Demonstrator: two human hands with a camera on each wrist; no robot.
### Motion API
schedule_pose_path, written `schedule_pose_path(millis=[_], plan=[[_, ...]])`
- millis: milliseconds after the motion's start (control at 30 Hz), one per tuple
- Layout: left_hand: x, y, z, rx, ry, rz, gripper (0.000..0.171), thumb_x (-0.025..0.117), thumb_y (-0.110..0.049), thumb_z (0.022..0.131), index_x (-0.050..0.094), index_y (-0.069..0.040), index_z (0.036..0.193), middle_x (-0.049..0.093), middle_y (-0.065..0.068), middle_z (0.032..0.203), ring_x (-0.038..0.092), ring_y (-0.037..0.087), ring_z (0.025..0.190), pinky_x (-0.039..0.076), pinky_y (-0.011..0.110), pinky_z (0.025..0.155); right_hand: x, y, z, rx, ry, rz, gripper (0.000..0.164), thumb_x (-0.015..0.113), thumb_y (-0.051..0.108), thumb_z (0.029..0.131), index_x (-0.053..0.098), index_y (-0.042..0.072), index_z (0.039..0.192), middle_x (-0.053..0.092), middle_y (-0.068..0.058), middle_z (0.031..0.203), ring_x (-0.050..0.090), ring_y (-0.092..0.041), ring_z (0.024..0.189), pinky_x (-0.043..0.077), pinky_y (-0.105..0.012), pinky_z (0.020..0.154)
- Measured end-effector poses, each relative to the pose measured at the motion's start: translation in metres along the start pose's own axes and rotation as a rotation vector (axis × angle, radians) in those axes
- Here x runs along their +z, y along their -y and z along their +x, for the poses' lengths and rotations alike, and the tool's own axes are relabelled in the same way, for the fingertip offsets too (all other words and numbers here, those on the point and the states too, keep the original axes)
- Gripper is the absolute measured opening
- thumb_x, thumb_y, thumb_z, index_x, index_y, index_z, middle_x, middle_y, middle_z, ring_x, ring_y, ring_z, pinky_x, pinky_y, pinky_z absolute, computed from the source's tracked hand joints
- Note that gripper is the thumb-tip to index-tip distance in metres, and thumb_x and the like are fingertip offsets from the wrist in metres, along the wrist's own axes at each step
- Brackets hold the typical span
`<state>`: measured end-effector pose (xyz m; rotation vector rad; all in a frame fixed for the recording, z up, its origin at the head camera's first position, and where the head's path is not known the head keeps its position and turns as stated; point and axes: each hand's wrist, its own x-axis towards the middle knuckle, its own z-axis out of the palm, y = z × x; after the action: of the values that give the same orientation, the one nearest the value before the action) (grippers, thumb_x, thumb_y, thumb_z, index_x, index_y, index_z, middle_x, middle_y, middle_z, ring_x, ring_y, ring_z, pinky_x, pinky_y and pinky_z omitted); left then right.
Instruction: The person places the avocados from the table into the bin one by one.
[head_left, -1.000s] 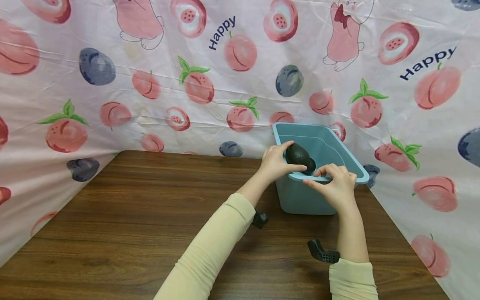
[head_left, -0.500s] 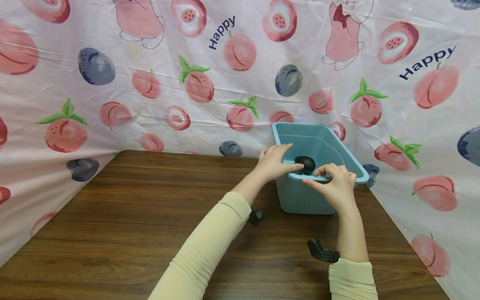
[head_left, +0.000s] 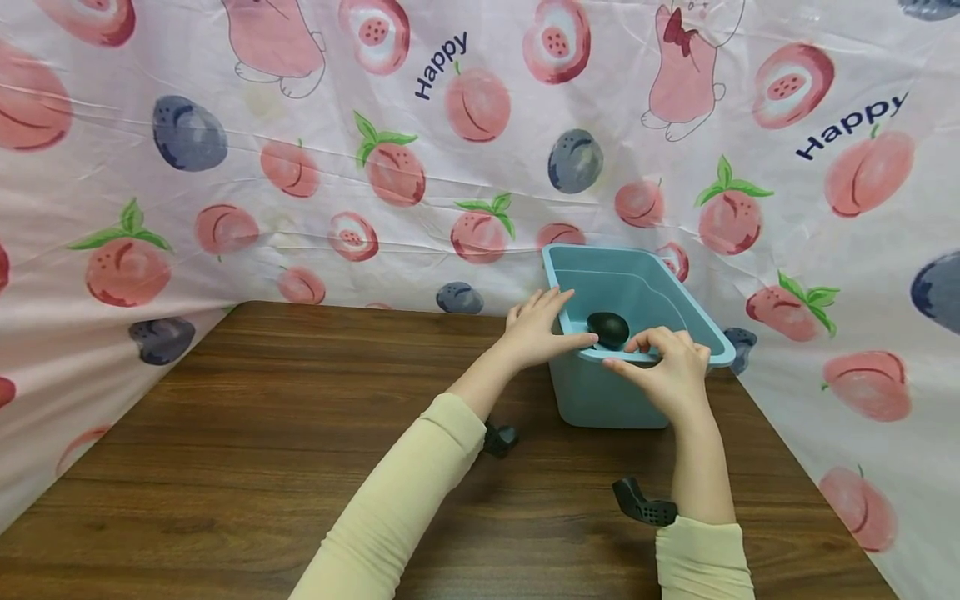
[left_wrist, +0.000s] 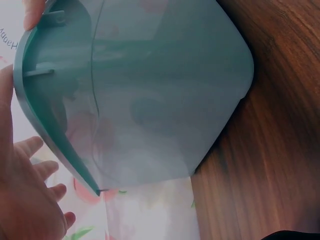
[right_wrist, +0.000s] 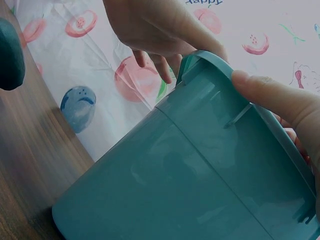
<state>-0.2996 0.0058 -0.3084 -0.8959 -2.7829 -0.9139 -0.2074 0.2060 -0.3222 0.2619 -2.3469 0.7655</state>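
Note:
A light blue plastic bin (head_left: 611,392) stands on the wooden table at the right. Inside it, near the front rim, lies a dark, rounded avocado (head_left: 608,330). My right hand (head_left: 671,375) holds the front rim, its thumb (right_wrist: 260,90) outside and its fingers curled over into the bin. At the left front corner is my left hand (head_left: 538,329), fingers spread and nothing in its grasp. The thumb of that hand reaches over the rim close to the avocado; whether it touches the rim is unclear. The bin's floor is mostly hidden.
A fruit-print cloth (head_left: 300,208) hangs behind the table and along both sides. Brown tabletop (head_left: 262,433) stretches left of the bin. Each wrist wears a black camera mount, such as the right one (head_left: 643,504).
A bumpy avocado that my left hand held over the rim was let go and is no longer visible there. That hand has spread and moved slightly left and back. My right hand stays.

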Motion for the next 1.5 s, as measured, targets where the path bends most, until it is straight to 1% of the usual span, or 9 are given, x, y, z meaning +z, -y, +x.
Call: schedule_pose_path(millis=[167,367,567,700,833,1067,1367,1500], plan=[[-0.001,0.006,-0.003,0.007,-0.022,-0.013,0.091,0.059,-0.067,0.081,0.024,-0.026,0.153,0.015,0.002,0.159,0.008,0.026,0.144,0.009,0.055,0.110,0.000,0.000,0.001,-0.002,-0.002,0.007,0.031,0.086,0.030,0.071,0.063,0.010,0.079,0.061,-0.005,0.083,0.042,-0.022,0.083,0.017,-0.053,0.087],[-0.002,0.012,-0.008,0.010,-0.030,-0.022,0.094,0.062,-0.067,0.079,0.023,-0.025,0.154,0.012,0.003,0.159,0.005,0.027,0.144,0.007,0.055,0.110,0.000,-0.001,0.001,-0.001,-0.002,0.011,0.031,0.087,0.029,0.070,0.063,0.010,0.079,0.060,-0.005,0.083,0.041,-0.022,0.084,0.017,-0.054,0.088],[-0.002,0.015,-0.014,0.036,-0.048,-0.024,0.095,0.067,-0.064,0.078,0.024,-0.024,0.153,0.012,0.003,0.159,0.005,0.028,0.144,0.007,0.056,0.109,0.000,-0.001,0.001,-0.001,-0.006,0.012,0.031,0.087,0.028,0.070,0.064,0.010,0.079,0.060,-0.005,0.082,0.041,-0.021,0.083,0.017,-0.053,0.087],[-0.001,0.018,-0.018,0.040,-0.064,-0.020,0.096,0.068,-0.063,0.077,0.025,-0.024,0.153,0.012,0.004,0.159,0.003,0.026,0.144,0.004,0.057,0.109,0.000,-0.001,0.001,-0.001,-0.009,0.010,0.031,0.088,0.027,0.069,0.064,0.010,0.078,0.060,-0.005,0.081,0.041,-0.021,0.082,0.017,-0.053,0.087],[-0.001,0.021,-0.023,0.038,-0.074,-0.041,0.097,0.070,-0.062,0.076,0.025,-0.025,0.153,0.011,0.002,0.159,0.002,0.025,0.145,0.001,0.056,0.109,0.000,-0.001,0.001,0.004,-0.009,0.011,0.031,0.088,0.028,0.069,0.064,0.011,0.078,0.060,-0.005,0.081,0.041,-0.020,0.082,0.017,-0.053,0.087],[0.000,0.029,-0.030,0.054,-0.099,-0.081,0.097,0.074,-0.059,0.074,0.028,-0.025,0.152,0.013,0.003,0.159,0.003,0.026,0.144,0.002,0.058,0.108,0.000,-0.002,0.002,0.012,-0.007,0.017,0.032,0.088,0.029,0.069,0.064,0.010,0.078,0.060,-0.005,0.082,0.040,-0.020,0.083,0.017,-0.052,0.087],[0.000,0.037,-0.046,0.055,-0.100,-0.164,0.097,0.077,-0.055,0.074,0.027,-0.027,0.152,0.011,-0.002,0.159,-0.001,0.019,0.144,-0.001,0.056,0.109,0.000,-0.003,0.001,0.008,-0.008,0.008,0.032,0.088,0.030,0.069,0.063,0.011,0.078,0.060,-0.004,0.082,0.040,-0.019,0.083,0.018,-0.052,0.086],[0.001,0.043,-0.053,0.052,-0.107,-0.175,0.097,0.077,-0.054,0.074,0.026,-0.027,0.153,0.011,-0.002,0.159,0.000,0.019,0.144,0.000,0.056,0.109,0.000,-0.004,0.001,0.003,-0.015,0.006,0.032,0.088,0.029,0.068,0.063,0.012,0.078,0.060,-0.003,0.082,0.041,-0.019,0.083,0.018,-0.052,0.086]])
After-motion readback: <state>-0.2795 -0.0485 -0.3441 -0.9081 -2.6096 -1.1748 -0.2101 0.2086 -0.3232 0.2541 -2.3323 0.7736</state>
